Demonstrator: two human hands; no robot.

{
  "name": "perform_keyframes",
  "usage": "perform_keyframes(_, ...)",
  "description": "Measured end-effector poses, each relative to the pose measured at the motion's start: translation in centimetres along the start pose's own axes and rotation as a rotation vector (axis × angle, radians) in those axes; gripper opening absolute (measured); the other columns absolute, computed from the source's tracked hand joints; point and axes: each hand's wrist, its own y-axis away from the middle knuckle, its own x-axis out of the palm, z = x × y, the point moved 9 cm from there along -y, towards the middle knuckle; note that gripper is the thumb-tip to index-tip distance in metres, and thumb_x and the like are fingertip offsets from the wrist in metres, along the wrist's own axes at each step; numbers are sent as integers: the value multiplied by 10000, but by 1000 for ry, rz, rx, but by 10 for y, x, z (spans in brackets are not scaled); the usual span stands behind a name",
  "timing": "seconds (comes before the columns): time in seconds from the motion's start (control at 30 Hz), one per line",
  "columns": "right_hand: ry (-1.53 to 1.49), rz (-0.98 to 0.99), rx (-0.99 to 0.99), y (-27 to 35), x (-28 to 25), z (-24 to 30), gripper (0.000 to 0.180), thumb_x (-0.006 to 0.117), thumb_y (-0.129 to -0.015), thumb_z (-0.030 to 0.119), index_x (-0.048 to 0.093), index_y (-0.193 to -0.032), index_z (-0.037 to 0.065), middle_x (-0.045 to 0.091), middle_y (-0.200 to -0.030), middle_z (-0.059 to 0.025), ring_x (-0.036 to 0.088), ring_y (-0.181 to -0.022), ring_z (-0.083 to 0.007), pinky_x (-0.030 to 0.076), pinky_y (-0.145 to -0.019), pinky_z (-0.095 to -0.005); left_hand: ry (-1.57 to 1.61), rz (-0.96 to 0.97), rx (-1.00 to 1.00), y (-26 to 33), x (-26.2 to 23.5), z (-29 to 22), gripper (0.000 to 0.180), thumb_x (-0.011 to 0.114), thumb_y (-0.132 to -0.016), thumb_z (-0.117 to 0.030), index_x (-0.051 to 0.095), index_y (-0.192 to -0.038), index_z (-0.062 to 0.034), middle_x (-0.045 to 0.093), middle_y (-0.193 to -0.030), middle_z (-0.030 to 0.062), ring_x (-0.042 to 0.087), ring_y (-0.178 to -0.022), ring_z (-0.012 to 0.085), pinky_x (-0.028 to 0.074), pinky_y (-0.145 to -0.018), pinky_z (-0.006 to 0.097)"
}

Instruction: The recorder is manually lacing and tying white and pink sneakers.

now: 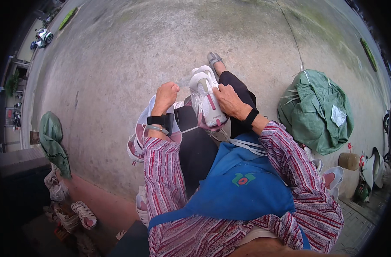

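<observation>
A white shoe with pink trim (211, 112) rests between my knees, its pink-edged end toward me. My right hand (232, 102) is closed on the shoe's right side, thumb and fingers at the upper's edge. To the left of the shoe and apart from it, my left hand (166, 95) is raised in a fist; what it holds, if anything, is hidden. A thin white cord (189, 129) runs from the shoe's near end toward my left wrist. More white and pink shoes (138, 139) hang or lie beside my left leg, partly behind my forearm.
A stuffed green sack (317, 111) stands on the concrete floor at right, with white shoes (332, 177) and a brown container (349, 161) near it. At left are a green sack (54, 137) and several shoes (85, 214). White laces (249, 146) lie over my blue apron (242, 188).
</observation>
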Motion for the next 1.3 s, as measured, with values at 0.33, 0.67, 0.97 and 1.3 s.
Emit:
perform_keyframes(0.33, 16, -133, -40, 7, -18, 19, 327, 485, -772, 64, 491, -1082, -39, 489, -840, -152, 509, -794, -290, 394, -763, -370, -188, 103, -114, -71, 84, 15, 280, 471, -819, -195, 643, -808, 26, 608, -901, 284, 594, -857, 440, 487, -731, 467)
perform_keyframes(0.67, -778, 231, 346, -22, -5, -42, 607, 653, -698, 251, 461, -1182, -62, 517, -1062, -281, 538, -998, -388, 446, -828, -409, 215, 583, -419, -27, 52, 27, 308, 575, -761, -352, 657, -769, -55, 517, -631, 1, 422, -542, 125, 331, -477, 297)
perform_keyframes(0.97, -483, -15, 290, -12, -16, -13, 608, 699, -644, 290, 465, -1102, -34, 507, -983, -206, 508, -946, -344, 389, -808, -441, 960, 432, -605, -21, 49, 19, 251, 634, -806, -262, 528, -653, -94, 343, -507, -96, 249, -391, 9, 151, -354, 198)
perform_keyframes(1.3, -212, -132, -46, -5, -29, 42, 415, 583, -699, 135, 468, -1067, -16, 498, -893, -150, 510, -873, -299, 383, -762, -400, 863, 587, -198, -43, 49, -99, 236, 636, -823, -284, 628, -745, -61, 352, -514, -113, 239, -414, 1, 146, -379, 183)
